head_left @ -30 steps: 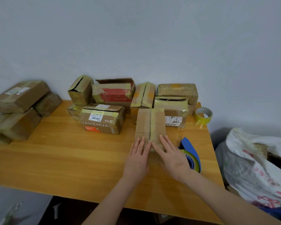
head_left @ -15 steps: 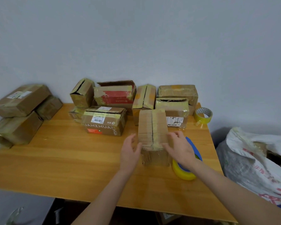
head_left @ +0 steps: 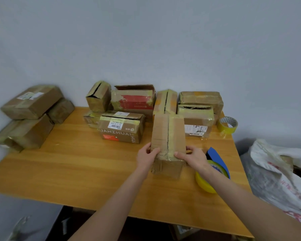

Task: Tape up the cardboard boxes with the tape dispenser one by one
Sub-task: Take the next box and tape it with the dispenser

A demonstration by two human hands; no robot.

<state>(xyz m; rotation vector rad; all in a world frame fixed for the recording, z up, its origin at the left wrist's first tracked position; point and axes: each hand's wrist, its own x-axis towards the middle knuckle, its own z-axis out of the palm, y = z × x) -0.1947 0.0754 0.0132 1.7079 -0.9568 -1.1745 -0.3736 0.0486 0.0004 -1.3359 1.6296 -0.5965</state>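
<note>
While our left hand [head_left: 146, 156] and right hand [head_left: 193, 156] grip the cardboard box [head_left: 167, 133] mid-tabletop [head_left: 76, 162], we judge we're positioning it (centre seam looks open); next, the right hand should release and take the tape dispenser [head_left: 215, 156] just beside.

Both arms extended forward, left hand [head_left: 145, 157] and right hand [head_left: 194, 156] gripping box [head_left: 167, 133] sides

Box [head_left: 167, 136] mid-table [head_left: 76, 171], tape dispenser [head_left: 214, 169] right, other boxes [head_left: 122, 126] behind.
</note>
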